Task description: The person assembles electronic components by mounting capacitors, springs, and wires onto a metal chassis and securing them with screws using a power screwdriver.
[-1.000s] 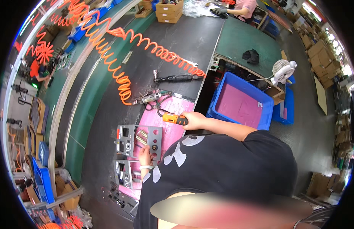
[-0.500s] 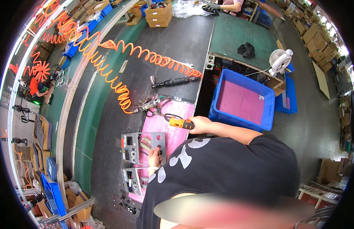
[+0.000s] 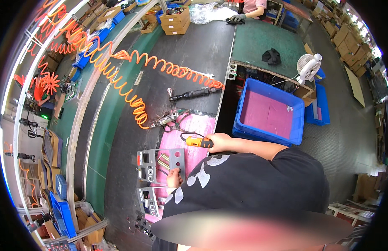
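My right hand (image 3: 219, 143) is closed around a yellow-and-black handheld power tool (image 3: 194, 142) with a black cord looping from its far end. Below and left of it, my left hand (image 3: 174, 178) has its fingers bunched at the lower right part of a grey metal panel (image 3: 182, 155). Whatever those fingertips hold is too small to make out. Round holes run along the panel's right side, and coiled springs (image 3: 164, 161) show in its middle. A second grey panel (image 3: 144, 195) lies just nearer, with springs beside it. Both rest partly on a pink sheet (image 3: 202, 125).
Beyond the panels lie a silver air tool (image 3: 164, 119) on an orange coiled hose (image 3: 137, 109) and a black air ratchet (image 3: 194, 93). Small black parts (image 3: 141, 228) sit at the near left. A blue bin (image 3: 303, 121) stands at right; a fan (image 3: 308, 69) stands behind.
The whole view has shifted slightly. My left hand has slid a little nearer along the panel's right side. My right hand keeps the power tool in nearly the same place.
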Available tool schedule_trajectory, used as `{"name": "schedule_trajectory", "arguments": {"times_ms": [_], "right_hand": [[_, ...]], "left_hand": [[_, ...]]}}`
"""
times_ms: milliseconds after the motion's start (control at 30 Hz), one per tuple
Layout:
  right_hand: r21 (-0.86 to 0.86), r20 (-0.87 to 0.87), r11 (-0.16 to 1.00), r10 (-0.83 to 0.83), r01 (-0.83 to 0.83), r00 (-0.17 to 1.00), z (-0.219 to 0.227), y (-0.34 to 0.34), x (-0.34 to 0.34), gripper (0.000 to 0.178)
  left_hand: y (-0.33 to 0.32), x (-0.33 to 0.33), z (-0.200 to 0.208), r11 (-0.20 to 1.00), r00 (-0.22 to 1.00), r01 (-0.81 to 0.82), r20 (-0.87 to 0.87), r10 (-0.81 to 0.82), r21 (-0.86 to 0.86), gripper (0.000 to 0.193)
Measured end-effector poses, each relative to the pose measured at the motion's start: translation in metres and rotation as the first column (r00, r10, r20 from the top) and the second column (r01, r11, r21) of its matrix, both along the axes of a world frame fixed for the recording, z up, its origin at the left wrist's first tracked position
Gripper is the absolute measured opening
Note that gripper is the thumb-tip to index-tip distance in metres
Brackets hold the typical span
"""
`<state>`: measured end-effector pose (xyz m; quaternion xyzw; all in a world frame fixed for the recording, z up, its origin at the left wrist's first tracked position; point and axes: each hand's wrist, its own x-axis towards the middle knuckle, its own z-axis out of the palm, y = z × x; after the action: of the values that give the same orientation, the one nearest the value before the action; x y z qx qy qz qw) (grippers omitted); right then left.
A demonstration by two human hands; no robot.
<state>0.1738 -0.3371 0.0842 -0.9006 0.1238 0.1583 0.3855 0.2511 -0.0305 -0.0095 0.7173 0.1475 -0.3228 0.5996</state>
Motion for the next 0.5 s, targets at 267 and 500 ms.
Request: {"name": "schedule_trajectory", "arguments": {"times_ms": [267, 500], "right_hand": [[0.011, 0.003, 1.0, 0.028, -0.028, 1.0, -0.009, -0.001, -0.006, 0.045], [0.008, -0.014, 0.999, 0.035, -0.035, 0.999, -0.003, 0.0, -0.01, 0.047]], "left_hand": [[-0.011, -0.001, 0.006, 0.996, 0.996, 0.08, 0.047, -0.079, -0.037, 0.013], [-0.009, -0.004, -0.012, 0.988, 0.977, 0.15, 0.16, -0.143, -0.029, 0.011]]}}
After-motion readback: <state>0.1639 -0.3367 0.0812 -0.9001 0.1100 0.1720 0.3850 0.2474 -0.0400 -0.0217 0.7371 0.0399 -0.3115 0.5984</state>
